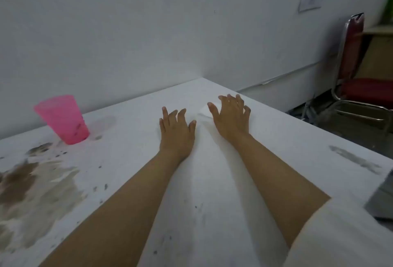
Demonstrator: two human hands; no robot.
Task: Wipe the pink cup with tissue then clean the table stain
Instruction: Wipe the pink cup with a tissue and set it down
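A pink plastic cup (62, 119) stands upright at the back left of the white table (212, 181), with dark smudges low on its side. A wide brown stain (27, 194) spreads over the table's left side, in front of the cup. A white tissue (204, 111) lies flat near the far corner. My right hand (230, 116) hovers over it with fingers spread, hiding most of it. My left hand (176, 130) rests palm down just left of the tissue, fingers apart, holding nothing.
The table meets a white wall at the back, and its far corner lies just beyond my hands. A grey smear (355, 161) marks the right side. A dark flat object (382, 198) sits at the right edge. A red chair (361, 84) stands on the floor to the right.
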